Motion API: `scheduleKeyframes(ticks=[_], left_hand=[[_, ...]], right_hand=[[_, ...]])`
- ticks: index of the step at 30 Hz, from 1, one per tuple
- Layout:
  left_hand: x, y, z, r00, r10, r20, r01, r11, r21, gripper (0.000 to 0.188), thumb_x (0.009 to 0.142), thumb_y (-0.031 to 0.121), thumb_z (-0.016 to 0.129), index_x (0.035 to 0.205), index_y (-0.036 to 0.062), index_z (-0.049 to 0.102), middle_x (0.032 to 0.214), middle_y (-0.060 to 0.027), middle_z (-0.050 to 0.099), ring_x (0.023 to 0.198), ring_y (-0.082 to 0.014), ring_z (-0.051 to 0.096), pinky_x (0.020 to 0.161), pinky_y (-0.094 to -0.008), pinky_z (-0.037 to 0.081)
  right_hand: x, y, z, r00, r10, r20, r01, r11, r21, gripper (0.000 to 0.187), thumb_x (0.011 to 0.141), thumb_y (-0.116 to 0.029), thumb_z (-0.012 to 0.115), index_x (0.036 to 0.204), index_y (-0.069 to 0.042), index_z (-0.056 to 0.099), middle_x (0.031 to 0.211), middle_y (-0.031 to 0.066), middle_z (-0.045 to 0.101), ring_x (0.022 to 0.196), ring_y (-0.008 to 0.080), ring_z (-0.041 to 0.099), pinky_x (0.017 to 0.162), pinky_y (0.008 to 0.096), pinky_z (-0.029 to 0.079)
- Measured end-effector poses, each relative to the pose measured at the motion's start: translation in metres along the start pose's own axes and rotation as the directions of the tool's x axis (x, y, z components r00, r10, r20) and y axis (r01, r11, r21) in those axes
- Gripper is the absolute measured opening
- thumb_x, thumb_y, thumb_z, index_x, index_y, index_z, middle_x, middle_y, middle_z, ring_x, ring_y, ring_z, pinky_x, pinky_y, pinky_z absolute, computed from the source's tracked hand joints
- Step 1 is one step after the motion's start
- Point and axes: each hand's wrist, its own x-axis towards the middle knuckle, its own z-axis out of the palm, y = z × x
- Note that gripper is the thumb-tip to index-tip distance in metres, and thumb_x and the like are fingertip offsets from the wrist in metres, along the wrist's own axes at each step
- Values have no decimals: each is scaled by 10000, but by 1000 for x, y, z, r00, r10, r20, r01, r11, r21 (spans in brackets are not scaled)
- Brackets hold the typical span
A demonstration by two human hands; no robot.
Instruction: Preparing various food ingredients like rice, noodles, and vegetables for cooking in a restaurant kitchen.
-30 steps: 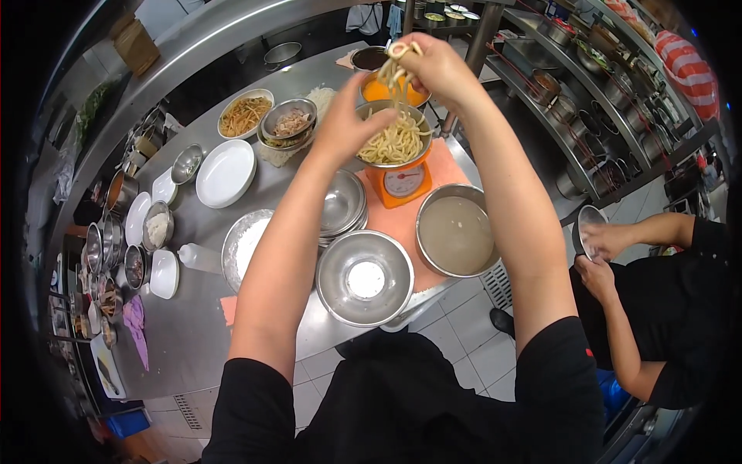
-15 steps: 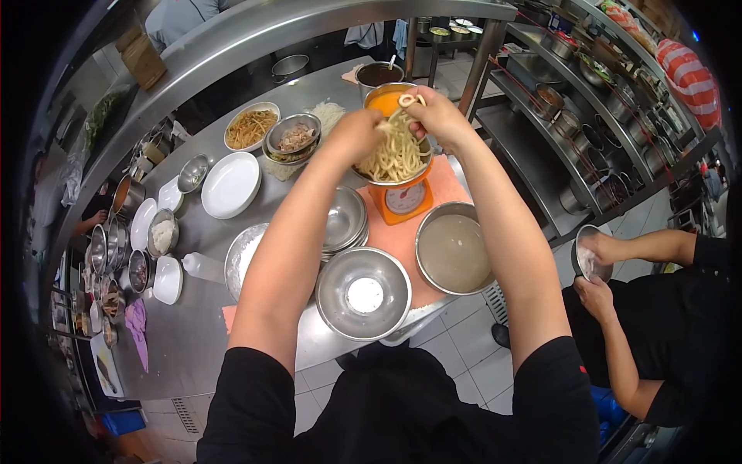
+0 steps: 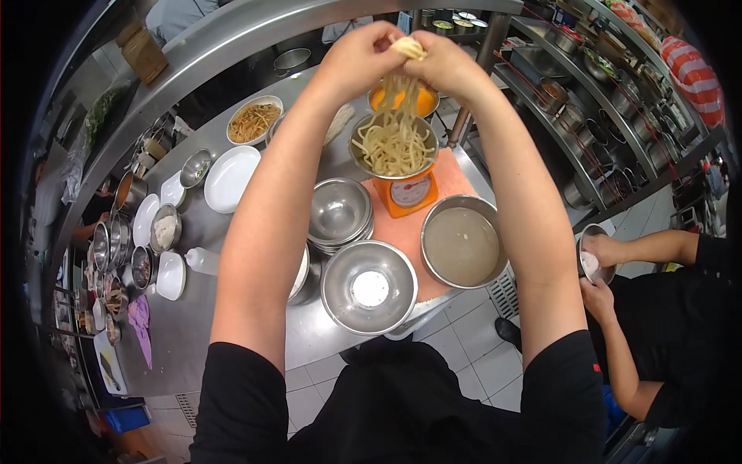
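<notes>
Both my arms reach far forward, hands raised and close together above a metal bowl (image 3: 358, 161). My left hand (image 3: 367, 58) and my right hand (image 3: 447, 66) are closed on a bunch of thick noodles (image 3: 400, 127). The strands hang from between my fingers down into the bowl, where more noodles lie heaped. That bowl rests on an orange kitchen scale (image 3: 408, 193) with a round dial. Behind it stands a bowl of orange liquid (image 3: 423, 99), partly hidden by the noodles.
Nearer me are an empty metal bowl (image 3: 334, 298), stacked metal bowls (image 3: 338, 213) and a pot of cloudy liquid (image 3: 461, 243). White plates (image 3: 232, 179) and small bowls fill the left. A metal rail (image 3: 255, 42) crosses beyond. At right, a co-worker's hands (image 3: 603, 271) hold a bowl.
Both hands have risen and moved away from me, lifting the noodles so the strands stretch out above the bowl. At right, the co-worker's hands still hold their bowl.
</notes>
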Motion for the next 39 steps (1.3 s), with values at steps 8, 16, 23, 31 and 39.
scheduleKeyframes(ticks=[8, 16, 23, 31, 39], left_hand=[[-61, -59, 27, 957, -230, 175, 280, 888, -365, 732, 777, 88, 652, 1426, 58, 314, 1309, -128, 500, 1227, -227, 479, 1018, -334, 394], [-54, -70, 80, 954, -276, 113, 293, 799, -525, 627, 728, 157, 742, 1275, 45, 455, 1128, -98, 618, 1024, -168, 607, 890, -303, 472], [-64, -96, 78, 931, -308, 195, 364, 804, -470, 270, 791, 75, 603, 1060, 46, 611, 888, 0, 652, 747, -92, 614, 725, -235, 484], [-49, -127, 77, 977, -73, 200, 8, 951, 309, 302, 788, 194, 651, 1068, 80, 664, 883, -112, 686, 806, -198, 659, 739, -321, 511], [-15, -64, 58, 938, -38, 344, -166, 823, 544, 592, 748, 393, 711, 1224, 66, 580, 1098, -185, 645, 1053, -336, 605, 932, -404, 468]], right_hand=[[-15, 47, 33, 990, 107, 92, -119, 984, 132, 318, 822, -266, 731, 1029, -68, 592, 799, -3, 613, 674, 84, 558, 554, 241, 439], [-4, 16, 47, 831, -255, -494, 373, 915, 154, 294, 843, -238, 666, 1017, -25, 560, 861, 99, 657, 776, 190, 652, 694, 320, 504], [-46, 67, 14, 902, 349, -255, 310, -112, 944, 118, 949, -193, 504, 914, -84, 532, 799, 112, 568, 492, 166, 427, 396, 260, 359], [-246, 58, -23, 916, 224, -332, 317, 100, 943, 201, 971, -227, 487, 995, -39, 556, 922, 160, 581, 473, 127, 401, 349, 212, 299], [-463, 133, 73, 686, 684, -246, 171, 177, 969, 227, 959, -310, 525, 953, -89, 575, 797, 65, 619, 555, 123, 523, 342, 198, 336]])
